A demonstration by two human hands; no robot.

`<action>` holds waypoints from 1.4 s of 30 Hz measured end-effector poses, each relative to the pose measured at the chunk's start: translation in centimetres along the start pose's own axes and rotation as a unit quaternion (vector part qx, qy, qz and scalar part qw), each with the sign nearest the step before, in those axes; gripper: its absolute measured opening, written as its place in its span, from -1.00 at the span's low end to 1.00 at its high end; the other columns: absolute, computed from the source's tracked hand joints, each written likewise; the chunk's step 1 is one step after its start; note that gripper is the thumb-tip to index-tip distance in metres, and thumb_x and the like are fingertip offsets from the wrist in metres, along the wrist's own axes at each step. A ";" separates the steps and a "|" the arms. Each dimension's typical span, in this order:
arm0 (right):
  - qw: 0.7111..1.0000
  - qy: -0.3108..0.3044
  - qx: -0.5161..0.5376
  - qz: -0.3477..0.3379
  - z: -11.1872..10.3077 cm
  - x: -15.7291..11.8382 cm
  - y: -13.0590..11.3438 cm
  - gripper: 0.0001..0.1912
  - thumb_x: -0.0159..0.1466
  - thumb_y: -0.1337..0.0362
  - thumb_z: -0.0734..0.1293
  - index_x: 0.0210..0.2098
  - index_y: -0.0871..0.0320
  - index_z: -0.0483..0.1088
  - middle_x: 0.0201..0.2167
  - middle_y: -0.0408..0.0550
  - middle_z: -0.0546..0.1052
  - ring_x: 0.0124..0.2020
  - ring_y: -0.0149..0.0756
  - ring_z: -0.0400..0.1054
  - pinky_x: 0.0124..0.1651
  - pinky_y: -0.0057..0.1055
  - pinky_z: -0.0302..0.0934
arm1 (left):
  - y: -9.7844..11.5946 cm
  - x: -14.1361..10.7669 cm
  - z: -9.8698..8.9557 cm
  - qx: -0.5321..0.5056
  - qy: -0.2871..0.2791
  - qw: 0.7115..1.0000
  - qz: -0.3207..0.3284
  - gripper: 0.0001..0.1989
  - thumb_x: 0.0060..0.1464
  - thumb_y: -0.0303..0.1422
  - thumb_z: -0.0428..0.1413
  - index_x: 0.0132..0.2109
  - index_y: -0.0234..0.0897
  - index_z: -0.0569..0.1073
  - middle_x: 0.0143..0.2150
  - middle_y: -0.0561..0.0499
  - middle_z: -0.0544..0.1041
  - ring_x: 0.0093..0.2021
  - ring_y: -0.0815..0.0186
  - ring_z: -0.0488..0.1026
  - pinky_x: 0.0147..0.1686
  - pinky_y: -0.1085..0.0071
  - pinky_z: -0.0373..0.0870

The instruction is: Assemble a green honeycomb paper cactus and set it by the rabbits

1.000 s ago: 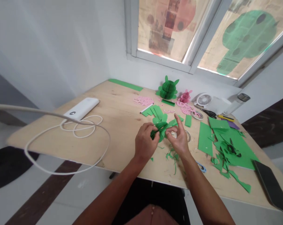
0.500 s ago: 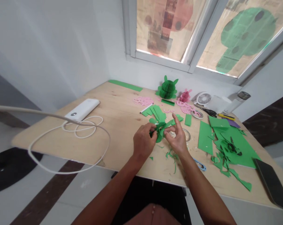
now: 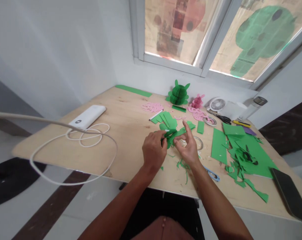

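A small green paper craft (image 3: 171, 134) with layered, rounded flaps is held between my two hands above the table. My left hand (image 3: 154, 147) is closed on its left side, fingers curled round the paper. From the right, my right hand (image 3: 189, 146) pinches the craft's edge with one finger raised. Parts of the paper lie hidden behind my fingers. Just beyond them are green paper pieces (image 3: 168, 119) and a white pen (image 3: 156, 115). A tape roll (image 3: 201, 144) lies beside my right hand, and a blue cutter (image 3: 213, 174) sits by my right forearm.
Green honeycomb (image 3: 179, 94) and pink honeycomb (image 3: 197, 101) figures stand at the back, near a small fan (image 3: 217, 104) and black scissors (image 3: 224, 119). Green sheets and scraps (image 3: 262, 163) lie right, by a phone (image 3: 289, 195). A cabled power bank (image 3: 88, 117) is left.
The green paper craft has tilted slightly between my fingers, and its dark folds now look flatter. Both hands stay in nearly the same place.
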State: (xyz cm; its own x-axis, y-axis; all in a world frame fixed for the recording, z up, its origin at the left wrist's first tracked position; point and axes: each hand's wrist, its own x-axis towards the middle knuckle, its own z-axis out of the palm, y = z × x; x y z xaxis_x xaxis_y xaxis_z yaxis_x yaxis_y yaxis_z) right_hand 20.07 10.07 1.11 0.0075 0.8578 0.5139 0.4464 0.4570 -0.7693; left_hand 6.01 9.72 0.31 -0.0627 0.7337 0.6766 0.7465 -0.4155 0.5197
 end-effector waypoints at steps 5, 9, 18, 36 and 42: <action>1.000 -0.009 0.009 0.002 0.0 -0.1 -0.1 -0.22 0.19 0.28 0.34 0.33 0.01 -0.02 -0.46 -0.19 0.53 -0.31 -0.23 0.47 -0.04 -0.18 0.33 | -0.1 0.1 0.0 0.004 -0.002 1.000 -0.006 -0.76 0.03 -0.55 0.08 -0.12 -0.28 0.43 -0.35 -0.04 0.53 -0.27 0.17 0.45 -0.25 0.28 0.38; 1.000 -0.012 0.010 0.001 0.0 -0.1 -0.2 -0.23 0.19 0.28 0.34 0.33 0.01 -0.02 -0.46 -0.20 0.53 -0.32 -0.24 0.46 -0.06 -0.20 0.33 | -0.1 0.1 0.1 0.002 -0.005 1.000 -0.011 -0.76 0.02 -0.56 0.08 -0.12 -0.29 0.43 -0.36 -0.04 0.53 -0.27 0.16 0.45 -0.24 0.27 0.37; 1.000 -0.009 0.019 0.001 0.1 -0.1 -0.2 -0.26 0.21 0.26 0.33 0.32 -0.02 0.00 -0.45 -0.19 0.52 -0.31 -0.23 0.45 -0.07 -0.18 0.32 | 0.1 0.3 -0.1 0.003 -0.036 0.999 -0.035 -0.75 0.05 -0.53 0.06 -0.10 -0.25 0.43 -0.34 -0.04 0.52 -0.23 0.16 0.46 -0.20 0.27 0.37; 0.999 -0.006 0.044 -0.008 -0.2 -0.1 -0.4 -0.35 0.27 0.23 0.27 0.31 0.06 0.03 -0.45 -0.19 0.54 -0.30 -0.24 0.46 0.01 -0.16 0.27 | -0.1 0.7 -0.1 -0.068 -0.061 0.990 -0.109 -0.77 0.01 -0.53 0.07 -0.16 -0.24 0.45 -0.35 -0.01 0.53 -0.27 0.22 0.47 -0.20 0.30 0.37; 0.993 0.079 0.088 -0.007 -0.4 -0.2 0.0 -0.39 0.29 0.21 0.26 0.29 0.08 0.06 -0.48 -0.15 0.52 -0.32 -0.20 0.46 0.01 -0.08 0.27 | -1.7 1.5 0.2 -0.336 -0.068 0.895 -0.286 -0.79 -0.19 -0.47 0.16 -0.29 -0.27 0.48 -0.48 0.09 0.49 -0.45 0.36 0.43 -0.40 0.45 0.35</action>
State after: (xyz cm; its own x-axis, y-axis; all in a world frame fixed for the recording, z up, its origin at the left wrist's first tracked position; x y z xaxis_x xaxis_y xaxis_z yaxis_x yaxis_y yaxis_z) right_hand 20.46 9.85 1.16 0.1480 0.8096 0.5680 0.2848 0.5151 -0.8085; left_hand 4.77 11.60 0.33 -0.1912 0.9694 0.1538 0.0490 -0.1471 0.9879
